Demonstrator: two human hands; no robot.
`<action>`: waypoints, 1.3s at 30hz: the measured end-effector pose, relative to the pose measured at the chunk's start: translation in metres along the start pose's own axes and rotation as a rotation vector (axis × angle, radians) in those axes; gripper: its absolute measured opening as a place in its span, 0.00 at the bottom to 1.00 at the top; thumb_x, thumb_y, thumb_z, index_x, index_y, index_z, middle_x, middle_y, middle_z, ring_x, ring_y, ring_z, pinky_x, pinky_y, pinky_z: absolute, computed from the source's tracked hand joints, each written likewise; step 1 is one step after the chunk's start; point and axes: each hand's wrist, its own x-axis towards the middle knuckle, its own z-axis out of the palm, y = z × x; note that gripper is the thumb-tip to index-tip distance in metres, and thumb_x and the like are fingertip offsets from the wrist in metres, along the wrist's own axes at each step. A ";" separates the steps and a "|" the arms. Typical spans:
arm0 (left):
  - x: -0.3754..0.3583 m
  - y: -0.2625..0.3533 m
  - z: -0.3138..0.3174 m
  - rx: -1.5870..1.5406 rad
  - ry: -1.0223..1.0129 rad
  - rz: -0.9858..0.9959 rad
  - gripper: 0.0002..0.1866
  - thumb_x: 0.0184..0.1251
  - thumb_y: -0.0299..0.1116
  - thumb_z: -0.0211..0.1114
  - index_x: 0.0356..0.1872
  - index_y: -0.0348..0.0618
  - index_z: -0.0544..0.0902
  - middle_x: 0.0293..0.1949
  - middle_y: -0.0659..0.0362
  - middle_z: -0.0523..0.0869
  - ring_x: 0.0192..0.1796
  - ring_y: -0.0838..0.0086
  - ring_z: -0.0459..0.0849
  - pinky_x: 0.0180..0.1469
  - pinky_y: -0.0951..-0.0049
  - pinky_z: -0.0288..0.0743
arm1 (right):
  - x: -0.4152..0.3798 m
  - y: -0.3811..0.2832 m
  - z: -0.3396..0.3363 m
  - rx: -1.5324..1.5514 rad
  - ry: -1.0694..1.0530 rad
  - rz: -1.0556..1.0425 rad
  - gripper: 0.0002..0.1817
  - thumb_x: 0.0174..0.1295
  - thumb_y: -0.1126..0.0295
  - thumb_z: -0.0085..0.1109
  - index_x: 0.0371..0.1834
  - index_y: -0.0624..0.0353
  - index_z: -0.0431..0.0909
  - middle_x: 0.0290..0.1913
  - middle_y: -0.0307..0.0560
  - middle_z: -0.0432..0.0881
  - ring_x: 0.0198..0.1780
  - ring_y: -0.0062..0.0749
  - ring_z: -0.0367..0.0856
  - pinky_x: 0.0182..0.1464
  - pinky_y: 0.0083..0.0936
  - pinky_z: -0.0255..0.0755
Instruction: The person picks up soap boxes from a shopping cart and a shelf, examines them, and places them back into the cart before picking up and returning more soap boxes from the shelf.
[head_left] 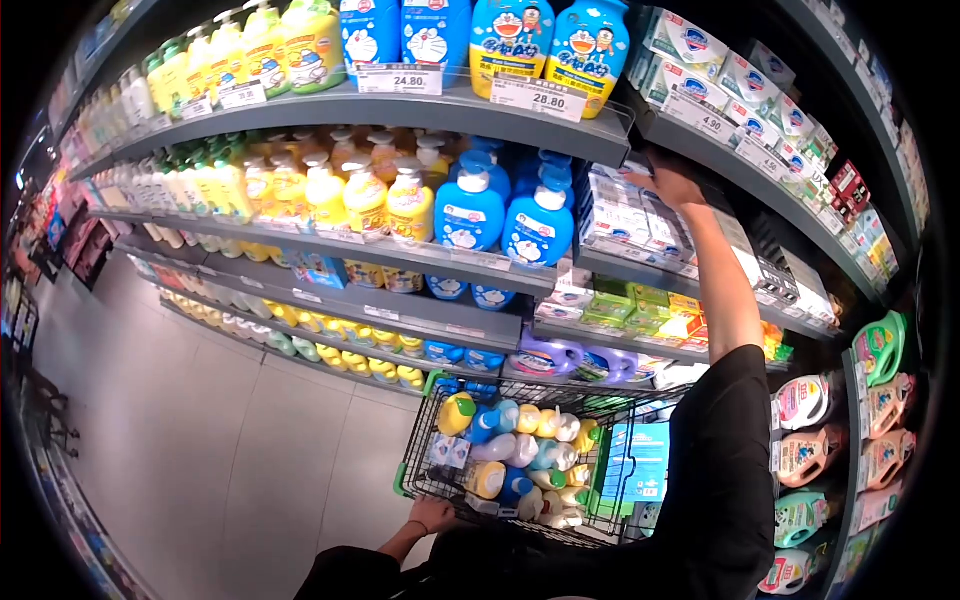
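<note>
My right hand [672, 184] reaches into the middle shelf over white soap boxes [625, 215], just under the shelf above; its fingertips are partly in shadow, so what they touch is unclear. Down at the near left corner of the black wire cart [590, 400], my left hand [433, 513] rests at the rim, its fingers partly hidden. Inside the cart lie several bottles, among them a yellow one with a green cap [456, 413], and a small white-blue box pack [449, 451].
Blue pump bottles [470, 212] and yellow pump bottles [366, 200] stand left of the soap boxes. Above are more soap boxes [690, 45] behind a shelf edge [740, 150]. Detergent bottles [803, 402] line the right side. Tiled floor [290, 420] extends left of the cart.
</note>
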 end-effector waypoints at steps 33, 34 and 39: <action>-0.132 0.267 -0.109 -1.481 -0.544 -0.066 0.28 0.72 0.50 0.54 0.70 0.53 0.64 0.58 0.63 0.77 0.53 0.81 0.80 0.50 0.79 0.77 | -0.557 -0.252 -0.081 1.323 -0.668 -0.324 0.34 0.48 0.45 0.70 0.56 0.53 0.79 0.39 0.52 0.85 0.37 0.44 0.85 0.37 0.30 0.75; -0.129 0.260 -0.104 -1.483 -0.610 -0.061 0.29 0.70 0.45 0.58 0.70 0.53 0.64 0.58 0.62 0.77 0.53 0.80 0.80 0.52 0.79 0.76 | -0.549 -0.255 -0.089 1.296 -0.681 -0.371 0.34 0.48 0.44 0.70 0.56 0.52 0.79 0.38 0.52 0.85 0.37 0.44 0.84 0.36 0.30 0.75; -0.125 0.241 -0.095 -1.340 -0.755 0.105 0.35 0.66 0.40 0.65 0.72 0.52 0.60 0.54 0.59 0.79 0.52 0.78 0.81 0.50 0.77 0.77 | -0.513 -0.277 -0.124 1.327 -0.877 -0.345 0.29 0.46 0.48 0.72 0.48 0.54 0.82 0.36 0.47 0.85 0.35 0.42 0.83 0.36 0.28 0.74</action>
